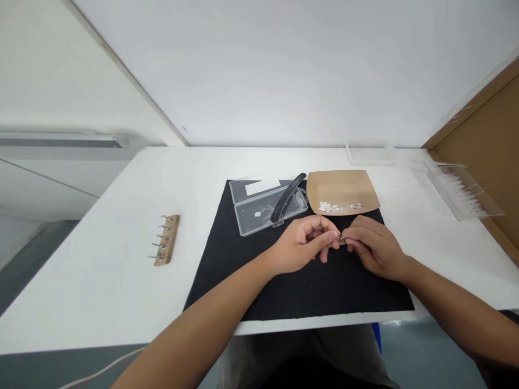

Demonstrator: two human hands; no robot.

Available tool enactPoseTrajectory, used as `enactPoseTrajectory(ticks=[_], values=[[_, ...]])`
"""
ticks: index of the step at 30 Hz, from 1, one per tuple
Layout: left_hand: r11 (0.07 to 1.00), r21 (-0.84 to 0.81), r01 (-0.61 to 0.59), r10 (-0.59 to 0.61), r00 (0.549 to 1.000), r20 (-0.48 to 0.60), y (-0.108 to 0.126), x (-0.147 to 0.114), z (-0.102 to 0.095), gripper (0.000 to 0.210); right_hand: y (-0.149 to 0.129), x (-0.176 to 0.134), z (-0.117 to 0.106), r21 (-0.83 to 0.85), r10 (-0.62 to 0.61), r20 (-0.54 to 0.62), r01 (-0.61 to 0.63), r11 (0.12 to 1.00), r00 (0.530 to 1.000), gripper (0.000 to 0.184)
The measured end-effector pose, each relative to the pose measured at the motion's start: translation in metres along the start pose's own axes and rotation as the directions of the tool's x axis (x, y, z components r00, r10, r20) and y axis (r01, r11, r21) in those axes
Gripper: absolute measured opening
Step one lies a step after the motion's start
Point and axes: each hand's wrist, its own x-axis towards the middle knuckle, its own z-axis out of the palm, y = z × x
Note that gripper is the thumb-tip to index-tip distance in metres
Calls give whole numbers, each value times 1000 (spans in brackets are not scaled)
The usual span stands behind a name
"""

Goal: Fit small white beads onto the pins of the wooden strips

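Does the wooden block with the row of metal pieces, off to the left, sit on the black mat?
No, the wooden block lies on the white table, apart from the black mat.

held piece partly hidden, cable cut off

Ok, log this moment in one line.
left hand: pinching metal piece | right hand: pinching same piece | beneath: black mat | beyond: case, tray
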Motion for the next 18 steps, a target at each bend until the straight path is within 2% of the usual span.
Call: enactPoseTrajectory(ticks=[12, 18], values=[[999, -37, -33, 32, 999, -22, -2, 0, -1, 41, -2, -2, -2, 56, 74, 12, -75, 996, 997, 16], [997, -67, -39, 42, 998, 42, 2, -2, -1, 41, -2, -2, -3, 46, 82, 13, -82, 996, 997, 15]])
